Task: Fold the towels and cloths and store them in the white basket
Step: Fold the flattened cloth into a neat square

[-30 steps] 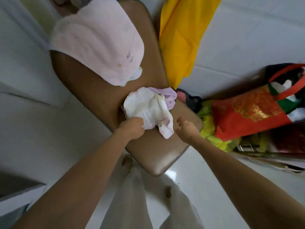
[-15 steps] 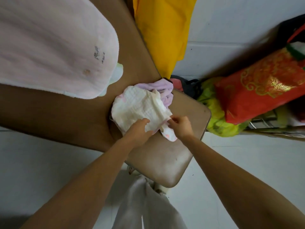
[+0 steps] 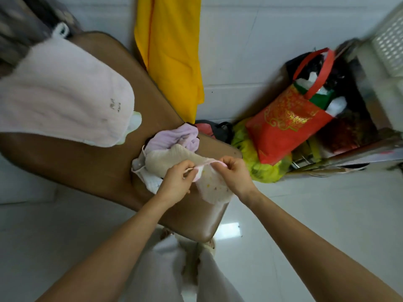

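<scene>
A small white cloth (image 3: 214,188) with pink trim and small coloured spots hangs between my hands above the brown chair seat (image 3: 202,219). My left hand (image 3: 176,182) pinches its top edge on the left, and my right hand (image 3: 234,173) pinches the same edge on the right. Behind it on the seat lie a beige cloth (image 3: 168,161), a lilac cloth (image 3: 174,139) and a white garment (image 3: 144,173) in a loose heap. A large pale pink towel (image 3: 63,99) is draped over the chair back. A white perforated basket (image 3: 390,38) shows at the top right edge, blurred.
A yellow cloth (image 3: 172,51) hangs on the tiled wall behind the chair. A red bag (image 3: 290,125) with gold print stands to the right on yellow-green plastic (image 3: 259,164), beside a metal shelf (image 3: 370,149). White tiled floor (image 3: 316,210) surrounds the chair. My pale trousers (image 3: 174,271) show below.
Both hands have lifted the small spotted cloth off the heap and now pinch its top edge, uncovering the beige cloth. The camera view has pulled back and shifted right.
</scene>
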